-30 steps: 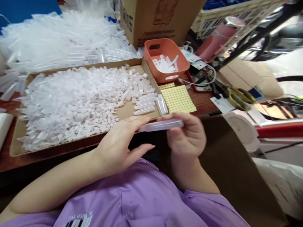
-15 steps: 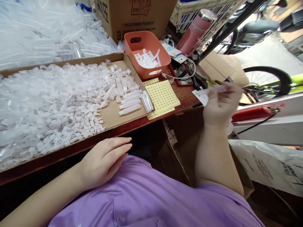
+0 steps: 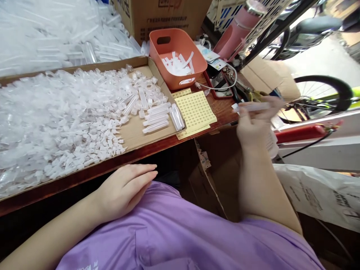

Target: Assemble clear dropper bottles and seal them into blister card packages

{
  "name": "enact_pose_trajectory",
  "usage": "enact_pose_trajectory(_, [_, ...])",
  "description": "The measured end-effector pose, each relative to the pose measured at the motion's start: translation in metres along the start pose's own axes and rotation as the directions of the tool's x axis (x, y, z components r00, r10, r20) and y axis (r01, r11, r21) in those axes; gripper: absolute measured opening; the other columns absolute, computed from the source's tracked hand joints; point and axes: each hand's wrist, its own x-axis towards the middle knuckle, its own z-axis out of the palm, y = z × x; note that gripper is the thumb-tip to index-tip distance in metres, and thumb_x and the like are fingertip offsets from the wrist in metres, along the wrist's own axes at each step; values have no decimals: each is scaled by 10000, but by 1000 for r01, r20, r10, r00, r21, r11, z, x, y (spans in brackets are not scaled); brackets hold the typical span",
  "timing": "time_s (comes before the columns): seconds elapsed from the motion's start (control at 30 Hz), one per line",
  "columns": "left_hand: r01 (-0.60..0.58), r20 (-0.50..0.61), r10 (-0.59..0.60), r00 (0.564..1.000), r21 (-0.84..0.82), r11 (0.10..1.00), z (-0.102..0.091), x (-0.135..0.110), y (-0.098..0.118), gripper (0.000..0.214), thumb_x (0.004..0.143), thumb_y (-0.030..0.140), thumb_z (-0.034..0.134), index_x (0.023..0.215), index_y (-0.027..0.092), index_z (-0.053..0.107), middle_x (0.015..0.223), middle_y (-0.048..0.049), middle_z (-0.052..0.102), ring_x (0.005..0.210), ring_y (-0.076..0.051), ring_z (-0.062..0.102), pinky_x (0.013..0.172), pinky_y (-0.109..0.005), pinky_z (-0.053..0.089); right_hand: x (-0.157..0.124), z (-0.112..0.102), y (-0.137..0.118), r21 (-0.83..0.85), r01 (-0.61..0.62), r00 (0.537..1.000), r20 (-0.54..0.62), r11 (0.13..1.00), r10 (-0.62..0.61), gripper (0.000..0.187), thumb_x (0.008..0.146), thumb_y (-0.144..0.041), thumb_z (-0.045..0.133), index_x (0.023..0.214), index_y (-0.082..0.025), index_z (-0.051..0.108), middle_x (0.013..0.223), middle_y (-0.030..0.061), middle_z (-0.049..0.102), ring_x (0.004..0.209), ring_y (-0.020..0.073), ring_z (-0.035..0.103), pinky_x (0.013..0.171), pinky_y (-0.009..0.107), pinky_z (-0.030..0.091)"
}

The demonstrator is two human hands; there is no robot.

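My right hand [image 3: 254,125] is raised beyond the table's right end, fingers pinched on a clear plastic tube [image 3: 251,107] held level. My left hand [image 3: 126,189] rests flat on my purple shirt below the table edge, fingers stretched out, holding nothing. A shallow cardboard tray [image 3: 135,133] on the table holds a heap of small clear tubes and caps [image 3: 62,116]. Several capped tubes [image 3: 160,118] lie in a row at the tray's right end. A yellow dotted sticker sheet [image 3: 197,112] lies beside the tray.
An orange bin [image 3: 168,52] with white strips stands behind the sticker sheet, a cardboard box [image 3: 146,15] behind it. Bagged tubes [image 3: 56,33] pile at the back left. A pink bottle [image 3: 236,32], scissors, cables, a brown carton [image 3: 219,176] by my knees and a bicycle wheel [image 3: 323,82] crowd the right.
My right hand carried the tube from in front of me out to the right, then shifted slightly left. My left hand let go and dropped to my lap, where it stays.
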Motion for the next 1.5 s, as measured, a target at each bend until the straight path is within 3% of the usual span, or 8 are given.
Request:
enact_pose_trajectory(0.2, [17, 4, -17, 1000, -6, 1000, 0, -3, 2, 332, 908, 60, 599, 1236, 107, 585, 1156, -176, 737, 1054, -207, 728, 887, -306, 615, 2, 5, -4, 167, -18, 999, 45, 986, 11, 495, 820, -429, 689, 1198, -336, 383, 931, 3, 685, 883, 212, 687, 904, 430, 559])
enact_pose_trajectory(0.4, [59, 41, -57, 998, -41, 997, -2, -7, 0, 420, 915, 76, 589, 1322, 161, 528, 1198, -152, 725, 1105, -200, 711, 918, -318, 610, -28, 13, -75, 525, 46, 996, -89, 850, 1, 549, 810, -382, 760, 1200, -379, 374, 935, -33, 699, 877, 205, 719, 853, 444, 607])
enact_pose_trajectory(0.6, [134, -9, -136, 991, -101, 986, -6, -1, 5, 403, 909, 86, 607, 1298, 170, 546, 1227, -132, 710, 1151, -188, 683, 990, -302, 569, -73, 32, -151, 781, -101, 965, 227, 616, -130, 574, 849, -251, 741, 1287, -401, 402, 971, -61, 744, 849, 166, 752, 819, 378, 653])
enact_pose_trajectory(0.8, [219, -35, -223, 974, -79, 972, -11, 8, 9, 368, 911, 144, 617, 1272, 149, 545, 1190, -140, 723, 1111, -201, 702, 983, -312, 570, -98, 52, -177, 856, -235, 837, 419, 460, -351, 664, 905, -196, 659, 1416, -420, 297, 1127, -40, 743, 960, 165, 759, 858, 401, 659])
enact_pose_trajectory(1.1, [425, -127, -442, 888, -143, 894, -8, 5, 15, 164, 910, 208, 652, 1070, 183, 622, 972, -35, 774, 837, -147, 749, 755, -227, 605, -122, 68, -196, 805, -358, 734, 556, 474, -390, 525, 963, -158, 575, 1360, -405, 337, 1297, -6, 693, 1133, 164, 705, 960, 420, 618])
enact_pose_trajectory(1.2, [465, -108, -493, 863, -206, 861, -8, 4, 15, 133, 922, 238, 642, 1038, 174, 652, 936, -35, 781, 795, -149, 745, 720, -228, 603, -127, 69, -198, 774, -294, 714, 568, 560, -409, 514, 986, -181, 536, 1403, -393, 320, 1380, 29, 643, 1244, 190, 643, 1069, 471, 545])
enact_pose_trajectory(1.37, [432, -32, -444, 895, -181, 883, -13, -3, 8, 296, 914, 154, 591, 1193, 161, 689, 891, -51, 737, 795, -149, 709, 731, -235, 585, -120, 66, -202, 663, -121, 631, 626, 739, -458, 698, 977, -179, 554, 1549, -375, 206, 1511, 61, 521, 1392, 180, 505, 1183, 416, 431])
enact_pose_trajectory(1.5, [521, 52, -532, 845, -303, 798, -14, -9, 7, 290, 878, 148, 612, 1144, 165, 726, 754, -15, 633, 674, -131, 638, 603, -214, 547, -119, 68, -204, 620, -169, 583, 690, 766, -430, 744, 956, -227, 599, 1572, -358, 204, 1499, 71, 532, 1371, 190, 533, 1152, 400, 461])
